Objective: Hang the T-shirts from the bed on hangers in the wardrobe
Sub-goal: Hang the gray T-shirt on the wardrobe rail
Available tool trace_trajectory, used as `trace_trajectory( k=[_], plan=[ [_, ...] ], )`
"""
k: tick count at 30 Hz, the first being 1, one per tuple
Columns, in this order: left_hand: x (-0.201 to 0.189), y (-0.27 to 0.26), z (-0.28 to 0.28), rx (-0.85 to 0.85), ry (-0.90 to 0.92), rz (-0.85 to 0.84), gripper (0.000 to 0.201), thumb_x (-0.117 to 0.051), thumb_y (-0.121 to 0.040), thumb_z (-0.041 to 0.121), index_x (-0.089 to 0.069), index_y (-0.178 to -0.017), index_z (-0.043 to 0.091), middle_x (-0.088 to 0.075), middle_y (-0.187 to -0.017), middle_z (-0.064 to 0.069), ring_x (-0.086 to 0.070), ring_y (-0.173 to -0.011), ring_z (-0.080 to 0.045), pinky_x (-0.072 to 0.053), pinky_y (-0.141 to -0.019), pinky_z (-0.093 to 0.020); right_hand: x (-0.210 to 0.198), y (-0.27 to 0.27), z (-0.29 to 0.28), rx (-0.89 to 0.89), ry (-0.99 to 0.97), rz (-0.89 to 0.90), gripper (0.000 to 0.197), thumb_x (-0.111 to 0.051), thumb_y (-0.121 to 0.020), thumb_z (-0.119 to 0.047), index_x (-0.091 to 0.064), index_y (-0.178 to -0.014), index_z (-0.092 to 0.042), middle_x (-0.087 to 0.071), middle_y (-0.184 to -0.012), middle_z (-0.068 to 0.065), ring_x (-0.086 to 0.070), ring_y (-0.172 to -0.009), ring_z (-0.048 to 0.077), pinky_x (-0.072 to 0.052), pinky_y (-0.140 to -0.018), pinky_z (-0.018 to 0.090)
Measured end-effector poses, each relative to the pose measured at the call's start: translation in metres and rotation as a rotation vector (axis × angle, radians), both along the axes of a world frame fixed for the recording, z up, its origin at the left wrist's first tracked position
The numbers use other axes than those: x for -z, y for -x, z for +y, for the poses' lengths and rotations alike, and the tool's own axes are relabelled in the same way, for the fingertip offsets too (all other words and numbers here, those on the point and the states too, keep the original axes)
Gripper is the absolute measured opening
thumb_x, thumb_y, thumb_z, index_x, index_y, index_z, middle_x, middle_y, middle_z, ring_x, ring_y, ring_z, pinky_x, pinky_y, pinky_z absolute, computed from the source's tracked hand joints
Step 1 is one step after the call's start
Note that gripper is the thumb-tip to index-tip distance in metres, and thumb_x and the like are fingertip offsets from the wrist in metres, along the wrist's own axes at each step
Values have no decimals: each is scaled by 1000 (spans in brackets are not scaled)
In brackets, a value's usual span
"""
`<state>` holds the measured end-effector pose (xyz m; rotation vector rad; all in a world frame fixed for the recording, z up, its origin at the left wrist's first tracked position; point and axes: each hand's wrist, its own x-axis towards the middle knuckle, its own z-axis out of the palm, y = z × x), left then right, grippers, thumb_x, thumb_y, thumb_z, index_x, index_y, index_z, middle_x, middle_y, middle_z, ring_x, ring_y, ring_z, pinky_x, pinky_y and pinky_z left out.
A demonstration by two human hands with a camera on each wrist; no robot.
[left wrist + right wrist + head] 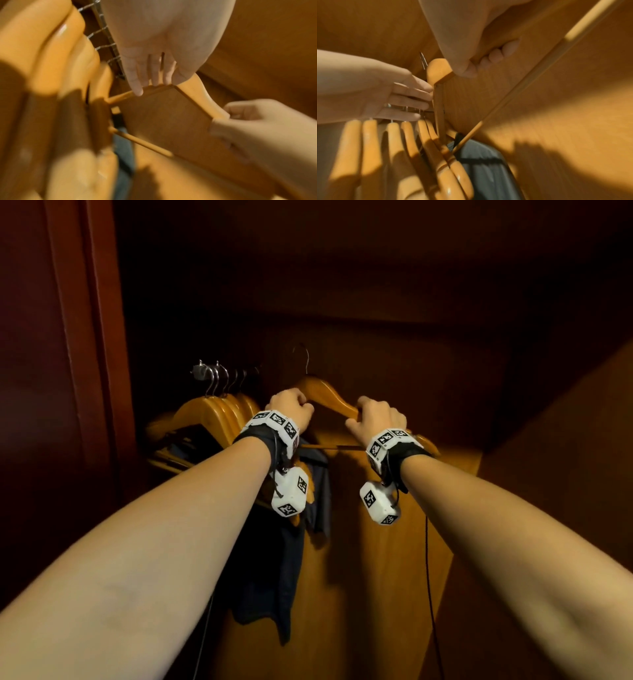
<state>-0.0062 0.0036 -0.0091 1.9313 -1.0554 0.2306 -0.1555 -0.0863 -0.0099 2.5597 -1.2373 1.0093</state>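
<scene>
The light wooden hanger with a metal hook [323, 393] is held up inside the dark brown wooden wardrobe [376, 302], to the right of a row of matching wooden hangers [212, 412] that hang by metal hooks from a rail. It has curved, glossy shoulders and a thin round crossbar [334, 447] below. A dark blue-grey T-shirt [274, 559] hangs beneath the row of hangers and drapes down against the lighter wooden back panel. The left hand [291, 404] is raised at the left shoulder of the held hanger; in the head view it appears closed over the wood, while the left wrist view shows its fingers [137, 81] extended, tips touching the hanger's edge. Whether it grips or only steadies the hanger cannot be told. The right hand [375, 416] is clamped around the right shoulder of the hanger, fingers [494, 55] curled under the wood and the thumb on the near side. Both forearms reach forward and upward, each wearing a black strap with white marker-covered blocks. The wardrobe's upper interior is in deep shadow. The rail is mostly hidden, and whether the hook of the held hanger is on it cannot be made out. Both wrist views are blurred, and the hanger's right tip is covered by the right wrist block.
</scene>
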Motion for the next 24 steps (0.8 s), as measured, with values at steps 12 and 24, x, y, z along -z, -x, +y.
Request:
trace_trajectory(
  k=[12,24],
  plan=[
    [18,89,13,349,199,355,66,-44,-93,64,-36,-148,27,-46,-144,-8,-51,-126,-32,-42,-106,-53,39,104,46,103,21,-91,22,-59,-90,-34,-58,-109,-24,-62,-80,-2,-60,-73,23,-45,-67,32],
    [31,140,40,667,238,420,41,-63,-84,60,-59,-114,33,-55,-118,3,-58,-106,-20,-58,-85,-47,41,171,115,359,-79,11,21,-57,-93,-34,-59,-111,-23,-67,-93,1,-65,-87,27,-53,-81,40]
  ],
)
